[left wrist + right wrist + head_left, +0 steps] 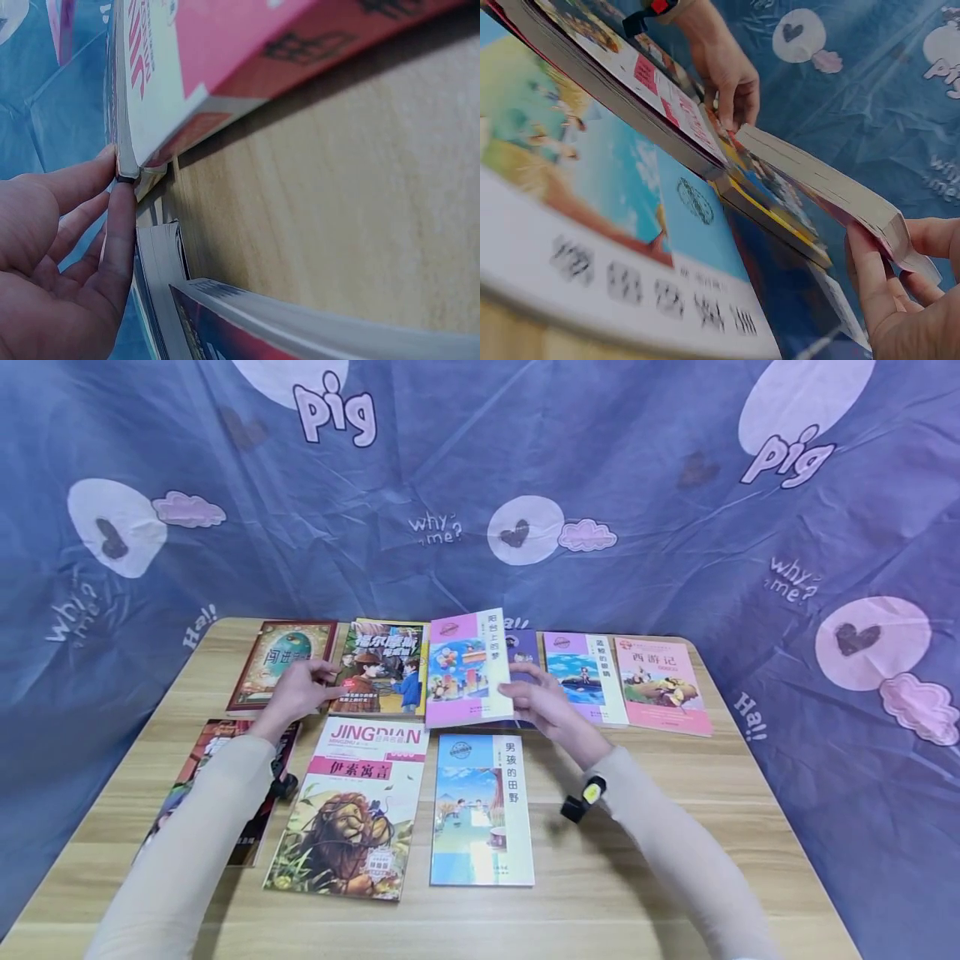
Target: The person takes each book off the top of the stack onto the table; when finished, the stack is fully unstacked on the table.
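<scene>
My right hand (546,697) grips a pink-and-white paperback (463,672) by its right edge, raised and tilted. A dark purple book (523,647) lies partly hidden behind and under it. With thumb and fingers, my left hand (300,689) pinches the left edge of a comic-style book (382,668) showing two detective figures. A yellow-edged book (422,681) shows beneath that one. In the left wrist view, the left hand's fingertips (120,176) meet on a book's corner. The raised paperback (840,191) shows its page edges in the right wrist view.
In the back row are a red-framed book (285,652), a sea-cover book (581,681) and a pink book (663,685). A dark book (213,760), a lion-cover book (348,810) and a light-blue book (482,810) lie in front. A blue cloth (450,460) hangs behind the wooden table (637,877).
</scene>
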A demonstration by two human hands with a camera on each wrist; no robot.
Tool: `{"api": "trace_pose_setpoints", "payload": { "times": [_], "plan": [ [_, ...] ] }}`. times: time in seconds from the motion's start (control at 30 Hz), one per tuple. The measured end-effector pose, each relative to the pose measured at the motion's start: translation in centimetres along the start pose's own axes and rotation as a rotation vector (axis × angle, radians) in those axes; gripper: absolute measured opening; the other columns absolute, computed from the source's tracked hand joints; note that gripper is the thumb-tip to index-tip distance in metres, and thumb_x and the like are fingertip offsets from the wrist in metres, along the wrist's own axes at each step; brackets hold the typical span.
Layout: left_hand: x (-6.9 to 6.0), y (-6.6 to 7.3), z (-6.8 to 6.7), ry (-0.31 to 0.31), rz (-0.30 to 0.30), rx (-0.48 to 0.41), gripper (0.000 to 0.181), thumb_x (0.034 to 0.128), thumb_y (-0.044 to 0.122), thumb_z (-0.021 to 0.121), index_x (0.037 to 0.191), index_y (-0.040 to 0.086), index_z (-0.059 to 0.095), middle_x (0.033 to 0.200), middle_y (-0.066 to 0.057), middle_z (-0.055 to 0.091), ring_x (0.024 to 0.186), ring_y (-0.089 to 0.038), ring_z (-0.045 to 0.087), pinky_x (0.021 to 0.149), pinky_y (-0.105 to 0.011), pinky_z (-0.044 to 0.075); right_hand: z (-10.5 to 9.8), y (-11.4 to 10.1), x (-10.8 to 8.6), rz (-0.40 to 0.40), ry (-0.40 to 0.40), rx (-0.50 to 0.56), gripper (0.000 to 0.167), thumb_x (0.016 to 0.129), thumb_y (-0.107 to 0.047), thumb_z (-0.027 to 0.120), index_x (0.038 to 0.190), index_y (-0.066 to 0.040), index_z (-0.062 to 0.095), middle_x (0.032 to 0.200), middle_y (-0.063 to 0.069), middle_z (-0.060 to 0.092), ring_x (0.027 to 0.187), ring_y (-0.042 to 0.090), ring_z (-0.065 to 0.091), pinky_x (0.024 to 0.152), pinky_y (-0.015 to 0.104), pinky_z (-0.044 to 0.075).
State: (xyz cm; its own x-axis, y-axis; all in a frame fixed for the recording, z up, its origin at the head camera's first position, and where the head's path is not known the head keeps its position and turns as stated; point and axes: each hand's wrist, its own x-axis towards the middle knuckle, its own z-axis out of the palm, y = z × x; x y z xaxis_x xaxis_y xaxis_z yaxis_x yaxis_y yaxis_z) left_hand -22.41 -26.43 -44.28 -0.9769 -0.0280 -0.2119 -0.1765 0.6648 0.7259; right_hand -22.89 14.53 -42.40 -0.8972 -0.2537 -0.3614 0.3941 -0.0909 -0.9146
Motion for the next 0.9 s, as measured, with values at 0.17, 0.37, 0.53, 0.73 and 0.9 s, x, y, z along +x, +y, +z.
{"api": "trace_pose_setpoints", "payload": {
  "times": [0.17,0.37,0.53,0.73,0.9],
  "plan": [
    [-0.1,0.1,0.1,0.0,-0.004,0.005,0.048,0.1008,0.022,0.073,0.144,0.003,0.061,0.133,-0.024,0.062,0.108,-0.033,0.061,0.069,-0.03,0.053,-3.2,0.0,-3.6,-0.008,-0.02,-0.001,0.041,0.099,-0.001,0.067,0.134,-0.02,0.055,0.098,-0.004,0.068,0.064,0.002,0.055,0.066,0.022,0.057],
    [-0.1,0.3,0.3,0.011,-0.017,-0.01,0.047,0.0998,0.023,0.075,0.142,0.004,0.064,0.131,-0.023,0.063,0.099,-0.03,0.064,0.066,-0.031,0.053,-7.2,1.1,-8.0,0.002,-0.044,-0.007,0.038,0.101,0.002,0.063,0.129,-0.023,0.055,0.1,-0.006,0.078,0.086,0.008,0.075,0.079,0.028,0.064],
    [-0.1,0.1,0.3,0.012,-0.013,-0.01,0.046,0.0998,0.022,0.074,0.141,0.004,0.064,0.13,-0.022,0.063,0.1,-0.03,0.063,0.068,-0.031,0.053,-10.0,2.3,-11.9,0.017,-0.068,-0.012,0.036,0.103,0.0,0.062,0.127,-0.025,0.055,0.104,-0.005,0.08,0.092,0.011,0.078,0.081,0.028,0.064],
    [0.2,-0.2,0.2,0.003,-0.016,-0.013,0.047,0.1003,0.023,0.074,0.142,0.004,0.063,0.133,-0.023,0.062,0.098,-0.028,0.064,0.064,-0.032,0.055,-12.7,4.1,-15.5,-0.003,-0.129,-0.011,0.036,0.105,0.001,0.057,0.128,-0.026,0.056,0.11,-0.005,0.08,0.096,0.013,0.079,0.083,0.031,0.065],
    [0.3,-0.3,0.2,0.011,-0.01,-0.012,0.047,0.0996,0.023,0.075,0.141,0.004,0.064,0.133,-0.022,0.063,0.099,-0.028,0.064,0.064,-0.032,0.055,-14.2,5.6,-17.8,0.006,-0.203,0.005,0.039,0.106,0.003,0.053,0.13,-0.027,0.057,0.117,-0.004,0.08,0.102,0.013,0.078,0.086,0.032,0.065]
  ]
}}
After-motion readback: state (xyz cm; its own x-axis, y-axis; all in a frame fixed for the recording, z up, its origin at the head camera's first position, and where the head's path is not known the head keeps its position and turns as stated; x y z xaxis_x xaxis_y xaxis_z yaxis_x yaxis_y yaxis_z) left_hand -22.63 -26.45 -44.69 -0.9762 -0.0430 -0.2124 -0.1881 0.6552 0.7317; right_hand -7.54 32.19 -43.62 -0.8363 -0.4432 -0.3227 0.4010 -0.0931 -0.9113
